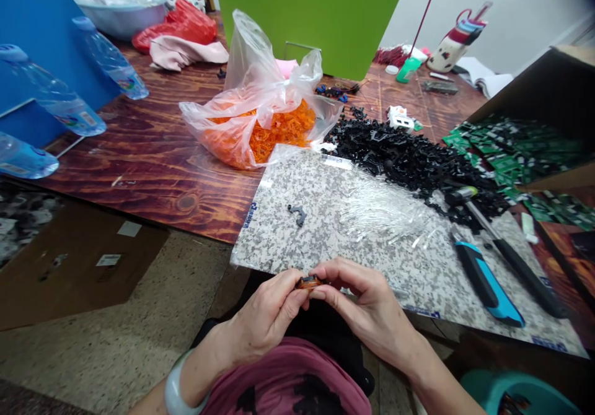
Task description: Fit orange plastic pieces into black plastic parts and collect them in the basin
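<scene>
Between the fingertips of both hands is a small orange-and-black plastic part (309, 282), held just off the near edge of the speckled stone-look board (320, 241). My left hand (267, 310) pinches its left end. Thumb and fingers of my right hand (362, 294) close on its right end. Much of the part is hidden by the fingers. A single black plastic piece (297, 214) lies on the board beyond my hands. To its right is a spread of thin clear strips (383, 210), with a heap of black plastic pieces (395, 148) behind them.
A clear bag of orange parts (279, 127) stands behind the board. At the right lie a hammer (506, 254), a blue-and-black utility knife (488, 282) and a box of green circuit boards (534, 148). A teal bucket (525, 384) sits below; plastic bottles (56, 99) are at left.
</scene>
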`<action>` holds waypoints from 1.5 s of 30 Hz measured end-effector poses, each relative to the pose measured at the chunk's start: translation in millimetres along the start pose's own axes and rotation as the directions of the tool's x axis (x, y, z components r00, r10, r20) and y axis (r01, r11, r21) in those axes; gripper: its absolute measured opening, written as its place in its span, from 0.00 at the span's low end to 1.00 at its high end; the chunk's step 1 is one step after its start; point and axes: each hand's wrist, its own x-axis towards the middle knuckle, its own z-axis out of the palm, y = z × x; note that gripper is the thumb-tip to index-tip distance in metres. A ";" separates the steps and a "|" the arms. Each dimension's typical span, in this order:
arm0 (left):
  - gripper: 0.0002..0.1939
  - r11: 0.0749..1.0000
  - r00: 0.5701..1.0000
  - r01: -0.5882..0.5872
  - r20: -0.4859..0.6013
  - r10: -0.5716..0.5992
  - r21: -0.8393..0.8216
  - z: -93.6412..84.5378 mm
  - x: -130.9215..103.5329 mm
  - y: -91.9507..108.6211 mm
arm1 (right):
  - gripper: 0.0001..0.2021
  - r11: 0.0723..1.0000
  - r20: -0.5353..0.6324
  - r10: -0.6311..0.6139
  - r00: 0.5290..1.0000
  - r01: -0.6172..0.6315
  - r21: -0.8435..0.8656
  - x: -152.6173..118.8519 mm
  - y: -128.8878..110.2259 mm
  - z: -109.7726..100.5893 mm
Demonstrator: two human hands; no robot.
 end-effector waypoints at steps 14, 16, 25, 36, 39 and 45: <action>0.13 0.992 0.995 -0.102 -0.007 0.103 0.076 2.6 -0.7 -2.8 | 0.03 0.997 0.017 -0.063 0.998 0.064 -0.054 -4.6 -1.4 -1.5; 0.14 0.991 0.994 -0.110 -0.002 0.111 0.077 2.9 -1.5 -3.3 | 0.02 0.998 0.028 -0.043 0.999 0.044 -0.034 -5.5 -1.2 -1.8; 0.16 0.979 0.987 -0.161 0.019 0.160 0.124 2.3 -4.0 -2.9 | 0.02 0.999 0.028 -0.015 0.999 0.014 0.044 -6.8 1.9 0.1; 0.16 0.975 0.982 -0.187 0.023 0.186 0.118 2.7 -6.0 -5.6 | 0.03 0.997 0.075 0.002 0.997 -0.008 0.075 -8.6 0.8 -0.3; 0.16 0.975 0.980 -0.198 0.027 0.196 0.104 2.6 -5.4 -6.2 | 0.02 0.998 0.070 -0.006 0.998 0.002 0.064 -8.4 2.2 -0.6; 0.16 0.972 0.975 -0.222 0.037 0.219 0.080 1.9 -2.9 -6.3 | 0.02 0.999 0.089 -0.029 0.996 0.026 0.044 -10.4 3.8 -0.6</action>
